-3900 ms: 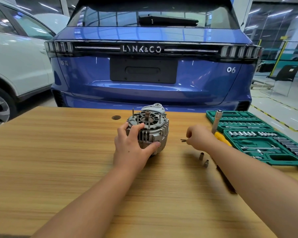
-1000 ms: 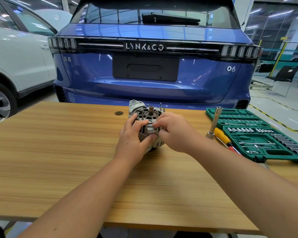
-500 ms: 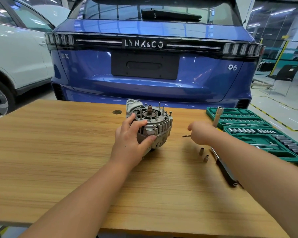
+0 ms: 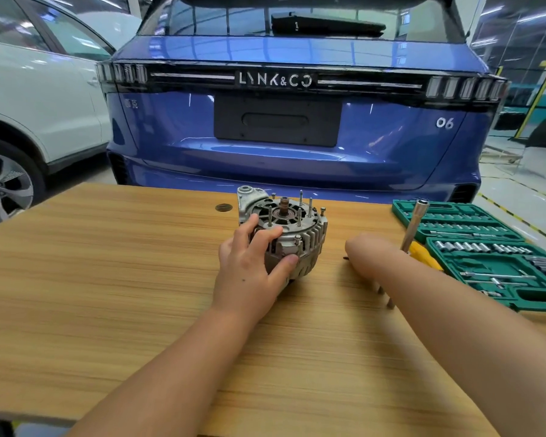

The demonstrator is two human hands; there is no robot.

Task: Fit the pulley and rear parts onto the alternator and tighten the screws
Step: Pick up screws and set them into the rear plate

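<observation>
The grey alternator [image 4: 300, 241] stands on the wooden table [image 4: 108, 279] with its rear face up. Its shaft and several long studs and screws stick upward. My left hand [image 4: 249, 266] grips its near left side, fingers on top and thumb against the finned housing. My right hand [image 4: 363, 253] is to the right of the alternator, low on the table with its fingers curled under and hidden. The dark tip of a small screw [image 4: 345, 257] pokes out of it toward the alternator.
Two small sockets [image 4: 390, 305] stand beside my right forearm. A long silver socket driver [image 4: 413, 225] with a yellow handle leans near an open green socket case [image 4: 486, 247] at the right. A blue car [image 4: 281, 137] is parked just behind the table.
My right hand left the top of the alternator and went right to the table beside the sockets. My left hand kept its grip on the alternator.
</observation>
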